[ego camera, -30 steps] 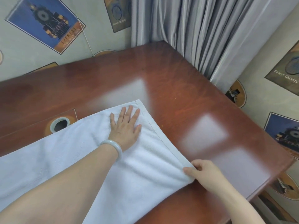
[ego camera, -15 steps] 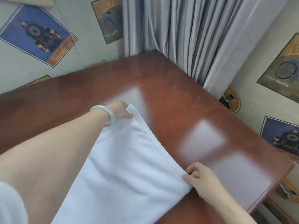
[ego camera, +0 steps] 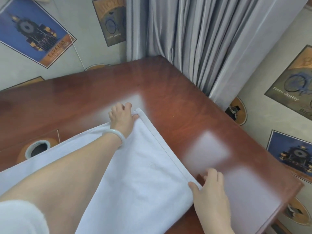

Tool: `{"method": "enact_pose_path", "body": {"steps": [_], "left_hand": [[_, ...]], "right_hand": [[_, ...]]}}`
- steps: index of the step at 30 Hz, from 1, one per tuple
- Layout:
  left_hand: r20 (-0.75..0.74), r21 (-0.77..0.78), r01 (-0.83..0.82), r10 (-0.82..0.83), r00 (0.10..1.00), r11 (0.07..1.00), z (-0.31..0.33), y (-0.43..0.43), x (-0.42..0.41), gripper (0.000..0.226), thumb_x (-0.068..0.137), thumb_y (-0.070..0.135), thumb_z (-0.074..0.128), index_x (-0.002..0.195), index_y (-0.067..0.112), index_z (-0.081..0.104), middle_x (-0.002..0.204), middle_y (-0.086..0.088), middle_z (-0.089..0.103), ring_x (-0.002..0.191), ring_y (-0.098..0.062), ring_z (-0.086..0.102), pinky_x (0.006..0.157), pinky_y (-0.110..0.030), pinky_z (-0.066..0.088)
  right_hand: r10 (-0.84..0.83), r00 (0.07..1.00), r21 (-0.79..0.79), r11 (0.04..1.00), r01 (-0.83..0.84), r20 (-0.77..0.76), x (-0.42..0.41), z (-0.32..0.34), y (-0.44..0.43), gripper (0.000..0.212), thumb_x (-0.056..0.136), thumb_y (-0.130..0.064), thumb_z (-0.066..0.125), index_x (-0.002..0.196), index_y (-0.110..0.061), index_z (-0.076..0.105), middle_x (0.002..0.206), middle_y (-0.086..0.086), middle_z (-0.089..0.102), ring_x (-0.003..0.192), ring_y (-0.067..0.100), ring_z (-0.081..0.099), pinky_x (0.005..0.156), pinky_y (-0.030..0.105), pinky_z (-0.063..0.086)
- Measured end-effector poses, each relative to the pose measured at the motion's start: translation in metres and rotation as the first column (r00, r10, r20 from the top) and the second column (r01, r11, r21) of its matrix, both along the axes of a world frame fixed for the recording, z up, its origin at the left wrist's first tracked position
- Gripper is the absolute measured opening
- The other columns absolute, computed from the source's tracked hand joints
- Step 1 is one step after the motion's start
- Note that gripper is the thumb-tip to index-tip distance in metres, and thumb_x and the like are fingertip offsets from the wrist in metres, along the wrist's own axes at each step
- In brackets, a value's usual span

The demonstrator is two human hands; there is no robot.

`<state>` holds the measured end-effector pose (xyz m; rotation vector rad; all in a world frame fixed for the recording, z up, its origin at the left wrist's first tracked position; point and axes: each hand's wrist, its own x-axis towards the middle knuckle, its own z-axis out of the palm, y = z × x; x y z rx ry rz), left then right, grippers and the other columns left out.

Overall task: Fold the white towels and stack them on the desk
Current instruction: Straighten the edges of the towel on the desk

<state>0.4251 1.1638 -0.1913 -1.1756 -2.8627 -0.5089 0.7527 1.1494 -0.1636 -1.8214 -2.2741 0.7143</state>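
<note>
A person's right hand (ego camera: 211, 195) grasps the near corner of a white towel (ego camera: 143, 174) spread flat on a glossy reddish-brown desk (ego camera: 177, 102), thumb on top of the cloth and fingers curled just past the hem. Farther along the same hemmed edge, the left hand (ego camera: 120, 115), a pale bangle (ego camera: 118, 135) on its wrist, grips the far corner with the thumb pressed on the fabric. A round cable grommet (ego camera: 38, 148) shows beside the towel, and grey curtains (ego camera: 194, 39) hang behind the desk's far corner.
</note>
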Motion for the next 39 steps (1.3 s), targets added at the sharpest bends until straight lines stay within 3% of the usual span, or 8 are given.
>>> {"method": "enact_pose_path", "body": {"steps": [3,7,12,23,26,34,36,39], "left_hand": [[-0.309,0.003,0.086,-0.08,0.948,0.996,0.012,-0.008,0.023,0.032,0.087,0.035,0.065,0.106,0.011,0.058,0.103,-0.012,0.051,0.094,-0.032,0.047,0.08,-0.041,0.035],[-0.121,-0.245,0.172,-0.206,0.971,0.954,0.006,-0.03,0.052,0.043,0.101,0.043,0.04,0.131,0.013,0.048,0.127,-0.011,0.049,0.12,-0.031,0.044,0.098,-0.042,0.035],[0.11,-0.294,0.26,-0.237,0.965,0.92,-0.013,-0.037,0.044,0.066,0.102,0.055,0.017,0.158,0.023,0.002,0.165,-0.001,-0.009,0.151,-0.019,-0.011,0.121,-0.049,-0.004],[0.2,-0.248,0.297,-0.252,0.947,0.922,0.027,-0.074,0.037,0.062,0.102,0.055,0.017,0.157,0.033,-0.005,0.163,0.008,-0.018,0.148,-0.023,-0.025,0.117,-0.058,-0.013],[0.131,-0.309,0.153,-0.117,0.984,0.939,0.009,-0.125,0.05,0.073,0.088,0.07,-0.007,0.154,0.039,-0.007,0.162,0.007,-0.023,0.147,-0.036,-0.023,0.108,-0.071,-0.007],[0.1,-0.171,0.204,-0.189,0.977,0.964,0.007,-0.157,0.026,0.07,0.096,0.058,-0.002,0.157,0.027,0.011,0.165,0.006,-0.003,0.151,-0.017,-0.011,0.118,-0.055,0.001],[0.031,-0.181,0.094,-0.09,0.995,0.979,0.003,-0.175,0.037,0.063,0.099,0.049,0.023,0.149,0.015,0.041,0.158,-0.008,0.032,0.149,-0.024,0.02,0.113,-0.055,0.014],[0.01,-0.208,-0.092,0.096,0.995,0.974,-0.017,-0.218,0.042,0.065,0.093,0.052,0.032,0.145,0.016,0.047,0.154,-0.017,0.038,0.143,-0.037,0.033,0.111,-0.062,0.016]], "right_hand": [[0.306,0.952,0.393,0.876,-0.28,-0.004,-0.026,-0.01,-0.011,0.047,0.077,-0.013,0.073,0.121,-0.009,0.058,0.125,0.008,0.057,0.11,0.027,0.052,0.091,0.039,0.041],[0.651,0.751,0.265,0.709,-0.653,0.11,-0.055,-0.035,-0.017,0.056,0.092,-0.032,0.041,0.145,-0.014,0.044,0.155,0.003,0.037,0.142,0.021,0.038,0.112,0.04,0.023],[0.67,0.725,0.229,0.689,-0.688,0.163,-0.045,-0.051,-0.01,0.064,0.099,-0.048,0.032,0.155,-0.017,0.027,0.162,-0.001,0.021,0.15,0.019,0.019,0.115,0.047,0.018],[0.558,0.791,0.146,0.786,-0.601,0.251,-0.074,-0.029,-0.02,0.076,0.098,-0.064,0.012,0.133,-0.016,0.059,0.142,0.008,0.054,0.137,0.024,0.037,0.106,0.058,0.022],[0.658,0.681,0.19,0.659,-0.727,0.322,-0.089,-0.033,-0.015,0.067,0.1,-0.06,0.012,0.146,-0.024,0.045,0.156,0.005,0.036,0.144,0.029,0.032,0.109,0.059,0.02],[0.533,0.793,0.336,0.72,-0.608,0.294,-0.14,-0.028,-0.021,0.077,0.099,-0.059,0.011,0.127,-0.011,0.063,0.134,0.01,0.061,0.128,0.036,0.05,0.1,0.066,0.033],[0.692,0.675,0.417,0.551,-0.723,0.255,-0.188,-0.015,-0.03,0.061,0.1,-0.051,0.023,0.135,-0.013,0.056,0.144,0.008,0.052,0.139,0.03,0.04,0.11,0.059,0.02],[0.838,0.423,0.238,0.358,-0.903,0.344,-0.239,-0.019,-0.026,0.071,0.094,-0.06,0.01,0.152,-0.026,0.031,0.162,0.0,0.021,0.151,0.022,0.008,0.115,0.057,0.0]]}}
